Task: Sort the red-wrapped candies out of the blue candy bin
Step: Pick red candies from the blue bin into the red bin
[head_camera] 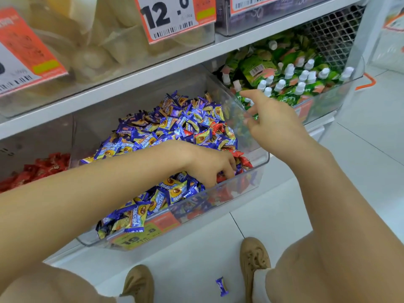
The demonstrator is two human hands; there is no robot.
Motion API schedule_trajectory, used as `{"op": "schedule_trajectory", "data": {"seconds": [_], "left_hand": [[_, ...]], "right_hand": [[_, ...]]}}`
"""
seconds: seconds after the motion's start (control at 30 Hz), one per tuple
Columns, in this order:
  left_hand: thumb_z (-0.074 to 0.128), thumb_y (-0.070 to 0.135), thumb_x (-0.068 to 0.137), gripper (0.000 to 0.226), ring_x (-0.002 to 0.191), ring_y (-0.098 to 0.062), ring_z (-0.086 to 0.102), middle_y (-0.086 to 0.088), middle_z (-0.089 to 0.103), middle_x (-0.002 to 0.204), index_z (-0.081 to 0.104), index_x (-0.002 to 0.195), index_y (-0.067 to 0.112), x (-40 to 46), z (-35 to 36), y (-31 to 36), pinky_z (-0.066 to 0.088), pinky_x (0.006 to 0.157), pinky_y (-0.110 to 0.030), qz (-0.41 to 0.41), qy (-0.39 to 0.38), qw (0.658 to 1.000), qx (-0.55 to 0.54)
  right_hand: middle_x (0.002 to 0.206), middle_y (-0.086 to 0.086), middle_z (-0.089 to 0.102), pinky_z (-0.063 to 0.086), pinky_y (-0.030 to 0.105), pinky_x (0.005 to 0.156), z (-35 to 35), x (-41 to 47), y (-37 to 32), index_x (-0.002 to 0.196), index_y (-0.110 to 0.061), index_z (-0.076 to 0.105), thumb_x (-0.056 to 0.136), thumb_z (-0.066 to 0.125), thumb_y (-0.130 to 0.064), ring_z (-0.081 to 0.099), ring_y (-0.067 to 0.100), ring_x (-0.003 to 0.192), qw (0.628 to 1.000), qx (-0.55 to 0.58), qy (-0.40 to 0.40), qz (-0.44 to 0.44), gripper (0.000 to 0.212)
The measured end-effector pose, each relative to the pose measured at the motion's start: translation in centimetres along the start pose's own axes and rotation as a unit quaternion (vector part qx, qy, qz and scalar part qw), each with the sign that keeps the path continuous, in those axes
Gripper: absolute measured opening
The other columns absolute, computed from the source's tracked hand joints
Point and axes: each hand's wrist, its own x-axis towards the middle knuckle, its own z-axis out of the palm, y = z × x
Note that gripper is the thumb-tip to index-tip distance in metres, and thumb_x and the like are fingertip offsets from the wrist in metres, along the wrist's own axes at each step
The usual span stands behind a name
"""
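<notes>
Red-wrapped candies (241, 159) sit mostly in the front right corner of the clear bin (258, 171) of blue ones, and I've got my left hand (211, 165) there, fingers curled down into the pile, probably around 1, can't tell for sure. Further right, my right hand (270, 119) hovers over the bin's right wall, fingers loose and holding nothing, with the green spout pouches (290, 71) just behind it.

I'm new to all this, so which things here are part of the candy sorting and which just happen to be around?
Part of the job:
- clear bin of blue candies
- red candies in its right corner
- left hand, digging among them
- right hand, raised, holding nothing
- red candy bin

Just around:
- green pouches
- price tag
- blue candy on the floor
</notes>
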Motion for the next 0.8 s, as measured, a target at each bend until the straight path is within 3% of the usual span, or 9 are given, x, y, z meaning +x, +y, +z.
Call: {"op": "schedule_trajectory", "data": {"seconds": [0.07, 0.17, 0.3, 0.37, 0.47, 0.57, 0.67, 0.73, 0.8], "left_hand": [[0.072, 0.035, 0.082, 0.047, 0.110, -0.014, 0.049, -0.001, 0.026, 0.146, 0.060, 0.127, 0.027, 0.2, 0.9, -0.7, 0.044, 0.084, -0.022, 0.001, 0.011, 0.997, 0.071], [0.070, 0.047, 0.081, 0.046, 0.105, -0.023, 0.052, -0.003, 0.029, 0.146, 0.062, 0.122, 0.025, 0.4, 1.8, -0.9, 0.038, 0.079, -0.026, 0.003, 0.053, 0.992, 0.111], [0.066, 0.027, 0.088, 0.023, 0.097, -0.020, 0.056, -0.006, 0.040, 0.139, 0.070, 0.109, 0.019, 0.2, 2.1, -1.5, 0.043, 0.077, -0.027, 0.013, 0.130, 0.990, 0.048], [0.065, 0.019, 0.086, 0.020, 0.097, -0.011, 0.052, -0.006, 0.045, 0.136, 0.072, 0.105, 0.019, 0.0, 2.0, -2.1, 0.037, 0.077, -0.021, -0.004, 0.179, 0.984, 0.017], [0.068, 0.018, 0.086, 0.019, 0.121, -0.010, 0.046, -0.005, 0.047, 0.138, 0.074, 0.104, 0.019, -0.9, 1.3, -2.9, 0.031, 0.084, -0.013, -0.039, 0.248, 0.966, -0.066], [0.071, 0.018, 0.084, 0.012, 0.128, -0.011, 0.044, 0.000, 0.046, 0.141, 0.073, 0.095, 0.023, -2.2, 0.5, -4.1, 0.030, 0.091, -0.012, -0.090, 0.325, 0.928, -0.157], [0.072, 0.016, 0.084, 0.005, 0.123, -0.011, 0.051, -0.001, 0.052, 0.137, 0.069, 0.083, 0.020, -3.7, -0.1, -4.6, 0.038, 0.090, -0.012, -0.114, 0.366, 0.870, -0.310], [0.068, 0.011, 0.086, 0.011, 0.099, -0.015, 0.065, -0.009, 0.063, 0.118, 0.068, 0.091, 0.001, -4.4, -0.2, -4.5, 0.052, 0.078, -0.017, -0.107, 0.368, 0.813, -0.438], [0.066, 0.010, 0.087, 0.024, 0.086, -0.021, 0.067, -0.019, 0.065, 0.105, 0.064, 0.103, -0.008, -5.0, -0.3, -4.3, 0.057, 0.079, -0.024, -0.096, 0.360, 0.763, -0.528]], "right_hand": [[0.120, 0.008, 0.061, 0.049, 0.040, 0.078, 0.0, 0.0, -0.1, 0.142, -0.026, 0.035, 0.091, 0.050, -0.009, 0.058, 0.031, 0.100, 1.000, -0.001, 0.001, -0.001, 0.056], [0.123, 0.008, 0.060, 0.048, 0.038, 0.078, 0.0, -0.1, -0.2, 0.141, -0.026, 0.037, 0.091, 0.050, -0.007, 0.057, 0.031, 0.103, 1.000, -0.008, 0.008, -0.008, 0.055], [0.124, 0.006, 0.060, 0.046, 0.036, 0.079, -0.1, -0.1, -0.2, 0.138, -0.025, 0.042, 0.092, 0.050, -0.010, 0.057, 0.030, 0.105, 1.000, -0.008, 0.007, -0.006, 0.049], [0.124, 0.006, 0.060, 0.046, 0.036, 0.080, -0.1, -0.2, -0.1, 0.137, -0.025, 0.043, 0.093, 0.050, -0.012, 0.057, 0.029, 0.105, 1.000, -0.005, 0.007, -0.003, 0.047], [0.123, 0.005, 0.061, 0.048, 0.037, 0.081, 0.0, -0.1, 0.0, 0.136, -0.027, 0.044, 0.093, 0.051, -0.016, 0.058, 0.028, 0.103, 1.000, -0.003, 0.003, 0.000, 0.045], [0.127, 0.002, 0.058, 0.046, 0.036, 0.085, -0.3, -0.1, 0.0, 0.135, -0.028, 0.046, 0.092, 0.056, -0.025, 0.055, 0.025, 0.109, 1.000, 0.001, -0.007, 0.003, 0.045], [0.129, -0.001, 0.053, 0.041, 0.031, 0.087, -0.9, -0.4, -0.8, 0.127, -0.024, 0.057, 0.089, 0.061, -0.033, 0.051, 0.018, 0.114, 0.995, 0.059, 0.080, -0.023, 0.039], [0.112, -0.007, 0.060, 0.043, 0.022, 0.079, -1.3, -0.5, -1.6, 0.115, -0.024, 0.064, 0.089, 0.061, -0.029, 0.057, 0.004, 0.095, 0.981, 0.145, 0.125, -0.023, 0.027], [0.088, -0.019, 0.062, 0.043, 0.013, 0.070, -1.2, -0.7, -2.6, 0.105, -0.027, 0.068, 0.088, 0.062, -0.028, 0.057, -0.006, 0.075, 0.975, 0.203, 0.093, -0.011, 0.018]]}}
